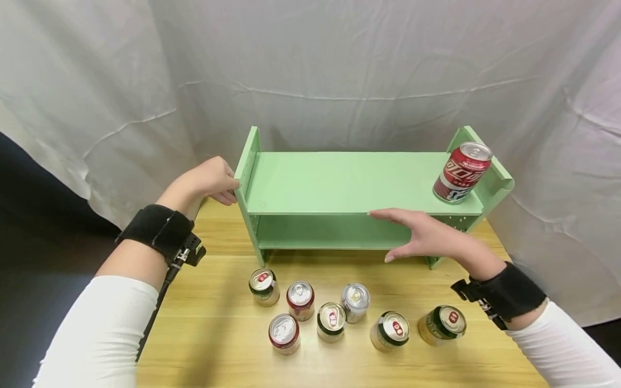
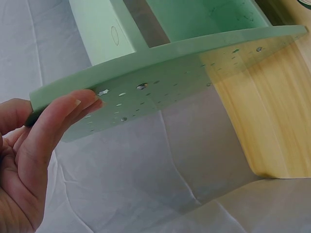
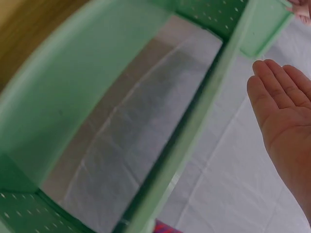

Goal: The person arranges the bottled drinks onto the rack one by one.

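Observation:
A pale green two-tier shelf (image 1: 310, 180) stands on the wooden table. My left hand (image 1: 213, 178) pinches the front edge of its left side panel (image 2: 160, 87), with the fingers (image 2: 60, 114) along the outer face, which is dotted with small holes. My right hand (image 1: 419, 231) is held in front of the shelf's right half, thumb and straight fingers apart and nothing between them. In the right wrist view the palm (image 3: 286, 121) faces the camera. A red soda can (image 1: 462, 172) stands upright on the top tier, close to the right side panel.
Several cans stand on the table before the shelf: a green-and-gold can (image 1: 264, 287) at left, red cans (image 1: 284, 334), a silver can (image 1: 356, 302) and more green-and-gold cans (image 1: 441, 325) to the right. A white curtain (image 1: 339, 70) hangs behind.

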`<state>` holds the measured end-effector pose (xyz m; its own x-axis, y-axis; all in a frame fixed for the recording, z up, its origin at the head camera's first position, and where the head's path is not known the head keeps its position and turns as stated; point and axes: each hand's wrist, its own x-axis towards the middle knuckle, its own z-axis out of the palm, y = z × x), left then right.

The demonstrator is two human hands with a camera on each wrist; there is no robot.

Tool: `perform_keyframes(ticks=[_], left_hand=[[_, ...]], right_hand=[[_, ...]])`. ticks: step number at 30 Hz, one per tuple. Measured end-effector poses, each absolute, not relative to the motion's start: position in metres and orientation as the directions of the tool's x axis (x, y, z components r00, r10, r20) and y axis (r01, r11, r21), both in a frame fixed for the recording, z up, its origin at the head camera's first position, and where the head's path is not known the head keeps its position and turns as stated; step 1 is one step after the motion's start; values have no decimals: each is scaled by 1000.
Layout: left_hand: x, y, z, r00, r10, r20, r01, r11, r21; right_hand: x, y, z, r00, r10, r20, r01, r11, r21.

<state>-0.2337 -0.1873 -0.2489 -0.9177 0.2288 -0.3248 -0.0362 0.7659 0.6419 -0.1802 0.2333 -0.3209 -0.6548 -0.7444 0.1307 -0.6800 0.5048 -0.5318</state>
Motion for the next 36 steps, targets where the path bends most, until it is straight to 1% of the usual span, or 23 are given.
perform_keyframes(ticks=[10,18,23,29,36], left_hand=[[-235,-184,-247,-924,214,-319,-45,765,643],[-232,-183,-244,-926,201,-318,-53,767,639],[-232,-182,-245,-925,196,-324,-60,769,636],[-231,-182,-244,-923,180,-341,-90,759,644],[-231,-183,-245,-930,171,-324,-81,767,636]], right_hand=[[-167,226,-354,-638,-764,95,-690,512,-512],[-164,219,-377,-624,-782,4,-659,523,-541],[-163,214,-390,-603,-797,-38,-671,533,-516],[-159,207,-402,-587,-800,-122,-656,558,-508],[-156,204,-413,-586,-792,-170,-666,591,-456]])
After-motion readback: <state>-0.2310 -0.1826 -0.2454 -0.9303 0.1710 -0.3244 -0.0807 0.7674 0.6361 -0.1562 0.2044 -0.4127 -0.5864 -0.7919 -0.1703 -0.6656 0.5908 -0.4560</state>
